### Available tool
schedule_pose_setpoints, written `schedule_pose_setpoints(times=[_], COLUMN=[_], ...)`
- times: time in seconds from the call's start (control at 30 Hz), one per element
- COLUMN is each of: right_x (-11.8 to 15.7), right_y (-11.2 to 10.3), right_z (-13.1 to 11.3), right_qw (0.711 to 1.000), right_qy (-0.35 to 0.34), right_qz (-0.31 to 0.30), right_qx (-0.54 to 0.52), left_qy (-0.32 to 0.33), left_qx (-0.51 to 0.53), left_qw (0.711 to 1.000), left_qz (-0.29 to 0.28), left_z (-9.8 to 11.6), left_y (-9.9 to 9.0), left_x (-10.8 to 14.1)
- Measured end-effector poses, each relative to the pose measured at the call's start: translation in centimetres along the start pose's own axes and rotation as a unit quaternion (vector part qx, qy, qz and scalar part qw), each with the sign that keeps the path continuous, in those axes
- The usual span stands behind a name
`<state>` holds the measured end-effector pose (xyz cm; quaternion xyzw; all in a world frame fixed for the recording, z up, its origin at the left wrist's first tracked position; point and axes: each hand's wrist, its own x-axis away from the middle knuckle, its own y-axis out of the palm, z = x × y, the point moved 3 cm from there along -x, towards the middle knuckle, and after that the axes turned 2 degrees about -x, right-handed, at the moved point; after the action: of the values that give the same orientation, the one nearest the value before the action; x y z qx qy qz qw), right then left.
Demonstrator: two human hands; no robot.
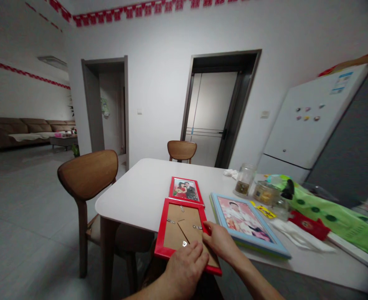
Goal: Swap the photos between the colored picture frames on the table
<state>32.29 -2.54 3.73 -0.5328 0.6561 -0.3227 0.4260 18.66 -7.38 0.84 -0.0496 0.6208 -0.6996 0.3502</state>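
Note:
A red picture frame (161, 243) lies face down over the table's near edge, its brown backing board (174, 231) up. Small metal clips sit around the board, and a dark slanting line crosses its middle. My left hand (186, 266) is closed over the lower part of the frame, fingers together on the board near the bottom clip; its thumb is hidden. On the right side, my right hand (220, 241) grips the frame's edge with bent fingers. Just beyond, a second red frame (185, 190) lies face up, showing a photo of two people.
Right of my hands lies a light blue photo frame (249, 225) on the white table (134, 196). Farther right are a glass jar (244, 181), a round clear container (265, 192), white tissues (299, 235) and a green bag (336, 216). Wooden chairs stand left (92, 173) and behind.

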Motion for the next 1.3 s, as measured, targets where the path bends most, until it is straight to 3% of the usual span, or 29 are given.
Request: schedule_pose_setpoints(times=[0.13,0.27,0.33,0.47,0.73,0.87,1.17,1.3], right_x=[-0.2,-0.8,-1.2,-2.0,-1.9,-0.2,2.0,1.6], right_y=[-0.1,-0.2,0.0,0.8,1.0,0.8,1.4,1.8], right_z=[-0.5,-1.0,-1.1,-0.8,-0.6,-1.5,-4.7,-5.1], right_qw=[0.995,0.994,0.994,0.996,0.997,0.995,0.969,0.970], right_qy=[0.000,-0.026,-0.038,-0.037,-0.028,-0.088,-0.175,-0.170], right_qz=[-0.040,-0.040,-0.043,-0.029,-0.006,0.022,-0.138,-0.132], right_qx=[0.088,0.098,0.088,0.075,0.071,0.047,-0.104,-0.112], left_qy=[-0.022,-0.119,-0.136,-0.117,-0.125,-0.107,-0.125,-0.130], left_qx=[0.039,0.055,0.061,0.080,0.115,0.117,0.130,0.126], left_qw=[0.998,0.990,0.987,0.989,0.985,0.987,0.984,0.983], left_qz=[-0.034,-0.042,-0.058,-0.050,-0.012,-0.004,-0.009,0.000], left_z=[-0.7,-3.9,-5.5,-6.7,-7.0,-7.0,-7.0,-7.1], left_y=[-2.1,-5.0,-5.6,-5.2,-4.6,-4.8,-4.6,-4.4], left_x=[0.2,1.2,1.7,2.5,3.1,3.1,3.1,3.1])
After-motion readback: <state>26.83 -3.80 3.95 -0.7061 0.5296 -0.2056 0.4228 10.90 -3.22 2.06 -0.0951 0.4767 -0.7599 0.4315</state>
